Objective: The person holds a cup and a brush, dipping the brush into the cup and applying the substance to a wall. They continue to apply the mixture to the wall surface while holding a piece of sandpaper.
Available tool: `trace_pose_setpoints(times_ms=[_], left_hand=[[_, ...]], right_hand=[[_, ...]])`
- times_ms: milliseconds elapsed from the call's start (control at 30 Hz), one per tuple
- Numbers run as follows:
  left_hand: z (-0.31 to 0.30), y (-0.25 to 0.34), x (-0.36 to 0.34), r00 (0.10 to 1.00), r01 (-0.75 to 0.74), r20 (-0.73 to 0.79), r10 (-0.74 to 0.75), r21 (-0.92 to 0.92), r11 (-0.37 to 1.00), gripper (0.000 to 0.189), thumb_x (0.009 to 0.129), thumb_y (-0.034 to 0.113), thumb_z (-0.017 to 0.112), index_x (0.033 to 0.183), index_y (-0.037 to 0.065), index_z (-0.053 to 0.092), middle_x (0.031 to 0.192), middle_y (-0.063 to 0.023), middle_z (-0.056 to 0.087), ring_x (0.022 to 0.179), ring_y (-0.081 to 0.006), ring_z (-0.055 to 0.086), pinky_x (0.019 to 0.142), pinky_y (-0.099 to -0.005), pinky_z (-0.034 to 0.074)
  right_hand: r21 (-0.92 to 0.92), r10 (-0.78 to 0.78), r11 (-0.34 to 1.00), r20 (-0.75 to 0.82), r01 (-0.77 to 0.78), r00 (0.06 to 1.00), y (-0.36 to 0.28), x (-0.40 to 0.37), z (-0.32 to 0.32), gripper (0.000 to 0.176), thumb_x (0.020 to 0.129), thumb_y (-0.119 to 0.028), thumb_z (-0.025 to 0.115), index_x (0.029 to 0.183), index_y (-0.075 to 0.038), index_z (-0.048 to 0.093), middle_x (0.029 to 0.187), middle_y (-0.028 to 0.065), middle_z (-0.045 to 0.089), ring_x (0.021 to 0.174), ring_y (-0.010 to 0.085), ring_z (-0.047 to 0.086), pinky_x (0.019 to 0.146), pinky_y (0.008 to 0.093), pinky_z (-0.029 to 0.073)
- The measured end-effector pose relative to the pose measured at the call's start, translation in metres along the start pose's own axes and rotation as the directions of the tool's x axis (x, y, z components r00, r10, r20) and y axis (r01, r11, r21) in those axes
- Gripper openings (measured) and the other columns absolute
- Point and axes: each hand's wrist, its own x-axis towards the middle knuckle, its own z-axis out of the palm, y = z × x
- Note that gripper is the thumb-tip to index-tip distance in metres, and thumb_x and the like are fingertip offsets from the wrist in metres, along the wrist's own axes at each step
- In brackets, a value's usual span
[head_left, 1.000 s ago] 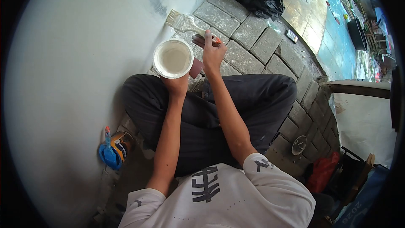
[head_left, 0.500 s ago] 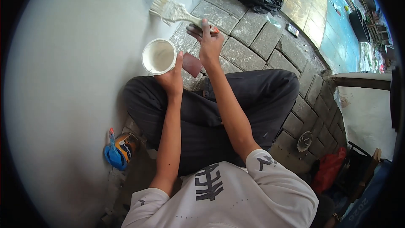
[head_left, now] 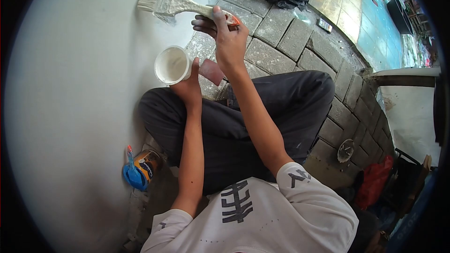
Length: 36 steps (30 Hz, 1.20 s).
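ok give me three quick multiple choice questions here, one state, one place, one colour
1. The round white plastic cup is: A standing alone; B upside down; C held in the left hand.
2. The head of the wide white-coated paintbrush is: A over the white wall; B dipped in the cup; C lying loose.
3. The lid of the small orange can is: A red; B blue; C green.
Answers: C, fingers wrap its side; A, the right hand holds it out over the wall; B, the lid shows blue.

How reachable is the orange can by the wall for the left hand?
Likely not yet: the left hand is full, gripping the white cup. Path down to the orange can looks open.
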Motion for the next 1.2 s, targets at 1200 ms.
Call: trace_pose_setpoints(times_ms=[1200], left_hand=[[0.001,-0.003,-0.002,0.999,-0.037,-0.005,0.037,0.060,0.998,0.065,0.080,0.002,0.086,0.134,-0.006,0.052,0.129,-0.0148,0.062,0.114,-0.0236,0.062,0.101,-0.0385,0.049]], right_hand=[[0.049,0.045,0.998,-0.022,-0.044,0.999,0.012,-0.002,-0.010,0.031,0.103,-0.021,0.062,0.104,0.010,0.063,0.094,0.0221,0.071,0.083,0.0301,0.075,0.079,0.0408,0.064]])
